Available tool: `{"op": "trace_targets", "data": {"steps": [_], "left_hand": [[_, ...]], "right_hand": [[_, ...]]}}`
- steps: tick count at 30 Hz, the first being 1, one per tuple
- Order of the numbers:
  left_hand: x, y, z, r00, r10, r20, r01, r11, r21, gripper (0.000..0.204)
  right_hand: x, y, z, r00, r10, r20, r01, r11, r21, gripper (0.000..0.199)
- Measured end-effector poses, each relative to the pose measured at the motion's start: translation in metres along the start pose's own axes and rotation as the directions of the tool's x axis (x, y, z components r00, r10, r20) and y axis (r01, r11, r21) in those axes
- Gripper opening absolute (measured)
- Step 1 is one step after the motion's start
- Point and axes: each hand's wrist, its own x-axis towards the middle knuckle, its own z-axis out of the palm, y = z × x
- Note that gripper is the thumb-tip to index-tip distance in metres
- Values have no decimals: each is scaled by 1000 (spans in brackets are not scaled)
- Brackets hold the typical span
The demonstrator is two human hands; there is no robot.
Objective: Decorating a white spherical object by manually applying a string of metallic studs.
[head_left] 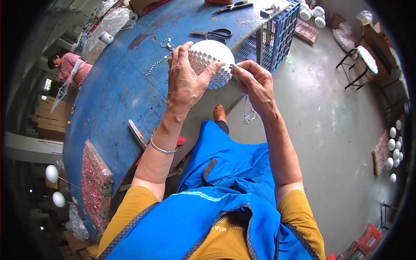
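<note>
Head view: black-handled scissors [215, 33] lie on the blue worktable [117, 95] just beyond the white foam ball [211, 60], near a loose bead strand [161, 56]. Left hand [185, 82] cups the ball over the table's near edge; right hand [255, 80] pinches a bead chain [249, 113] against it. Farther right, a blue crate [281, 34] stands on the grey concrete floor [333, 130].

A craft workshop with a bare concrete floor [329, 130]. A worn blue worktable [117, 95] carries scissors [214, 33] and bead chain [158, 60]. Cardboard boxes [45, 119], a blue crate [279, 34] and white foam balls [393, 149] surround it.
</note>
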Motion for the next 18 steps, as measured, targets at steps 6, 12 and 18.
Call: {"op": "trace_targets", "data": {"steps": [6,12,18], "left_hand": [[0,0,11,997,-67,35,71,989,-127,73],[-1,-3,13,995,-97,27,101,981,-167,69],[-2,-4,12,995,-98,32,103,975,-196,67]], "right_hand": [[11,11,-6,997,25,71,-26,1000,17,14],[8,2,-9,989,84,119,-102,983,155,15],[12,9,-5,994,93,64,-101,986,135,15]]}}
